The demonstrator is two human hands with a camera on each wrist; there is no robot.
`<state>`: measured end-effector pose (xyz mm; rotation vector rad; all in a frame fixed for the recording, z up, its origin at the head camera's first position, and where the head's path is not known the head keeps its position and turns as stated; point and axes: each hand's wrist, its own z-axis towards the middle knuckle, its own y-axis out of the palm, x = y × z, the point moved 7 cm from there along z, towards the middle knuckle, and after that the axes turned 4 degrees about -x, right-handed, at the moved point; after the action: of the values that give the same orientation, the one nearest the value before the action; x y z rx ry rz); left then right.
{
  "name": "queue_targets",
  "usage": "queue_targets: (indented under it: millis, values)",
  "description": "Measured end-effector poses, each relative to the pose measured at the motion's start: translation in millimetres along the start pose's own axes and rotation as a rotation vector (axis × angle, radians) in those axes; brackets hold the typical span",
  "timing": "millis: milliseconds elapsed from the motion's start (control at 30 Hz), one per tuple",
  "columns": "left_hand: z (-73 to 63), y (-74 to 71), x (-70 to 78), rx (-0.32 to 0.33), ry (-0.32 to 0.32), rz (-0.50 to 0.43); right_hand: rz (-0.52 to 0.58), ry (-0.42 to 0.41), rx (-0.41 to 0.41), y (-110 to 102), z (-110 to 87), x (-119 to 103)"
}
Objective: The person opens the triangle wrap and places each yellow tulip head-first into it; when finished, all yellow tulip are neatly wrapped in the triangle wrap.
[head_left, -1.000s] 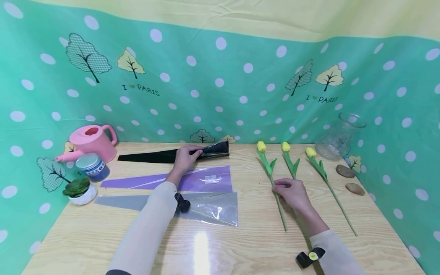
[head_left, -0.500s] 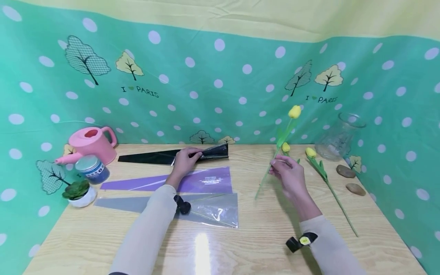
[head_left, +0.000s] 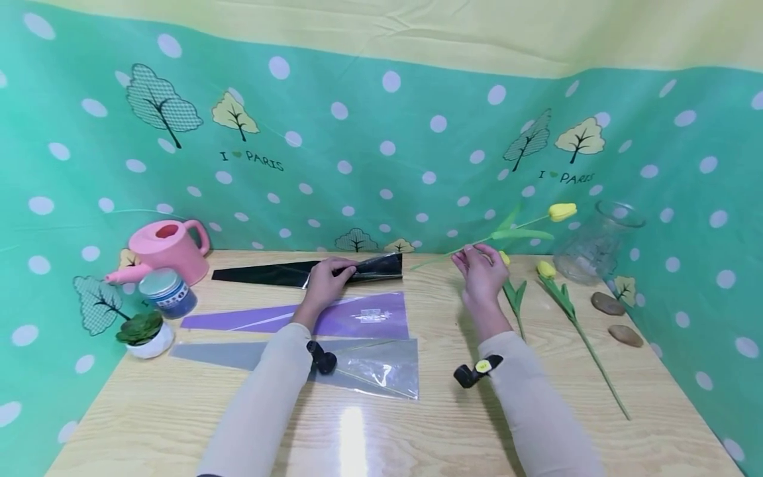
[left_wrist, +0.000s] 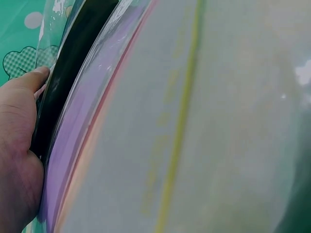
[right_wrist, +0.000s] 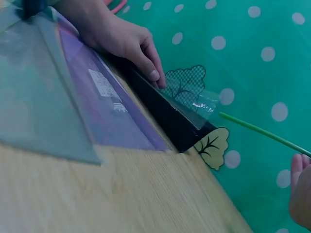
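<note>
Head view: left hand (head_left: 324,285) pinches the film of the black sleeve (head_left: 256,273) near its wide end, back of table. Right hand (head_left: 483,278) pinches the stem of the lifted tulip (head_left: 518,234), tilted, bloom up and to the right, stem tip just beside the sleeve's wide end. Three sleeves total: black at back, purple sleeve (head_left: 357,318) in the middle, grey sleeve (head_left: 369,364) in front. Left forearm crosses over the purple and grey ones. Three tulips total: one in hand, second tulip (head_left: 515,298) lying partly behind the right hand and forearm, third tulip (head_left: 560,298) lying farther right. Right side: one glass vase (head_left: 587,248), two stones, back stone (head_left: 608,303) and front stone (head_left: 625,335). Left side: one pink watering can (head_left: 173,252), one jar (head_left: 169,295), one potted succulent (head_left: 146,334), grouped close.

Left wrist view: hand at left edge against the black sleeve, purple just beside; grey film fills most of the view, blurred.

Right wrist view: left thumb and fingers together on clear film; green stem points toward the black sleeve's end, cannot tell if touching. Right hand mostly cut off at the edge.
</note>
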<state>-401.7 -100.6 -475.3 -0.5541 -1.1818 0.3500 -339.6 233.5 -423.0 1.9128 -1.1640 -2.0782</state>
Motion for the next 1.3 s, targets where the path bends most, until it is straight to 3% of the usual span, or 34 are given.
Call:
queue_targets:
  millis: [167,367,767,1300]
  values:
    - [-0.4,0.9,0.5,0.004,0.004,-0.003,0.017,-0.037,0.083,2,9.3,15]
    - [-0.4,0.3,1.0,-0.007,-0.012,-0.003,0.003,-0.001,0.137,5,6.5,43]
    - [-0.9,0.1,3.4,-0.004,0.009,0.012,-0.015,0.132,0.111,26,-18.7,101]
    - [-1.1,1.3,4.7,-0.003,0.018,0.038,-0.124,0.157,0.104,32,-31.5,109]
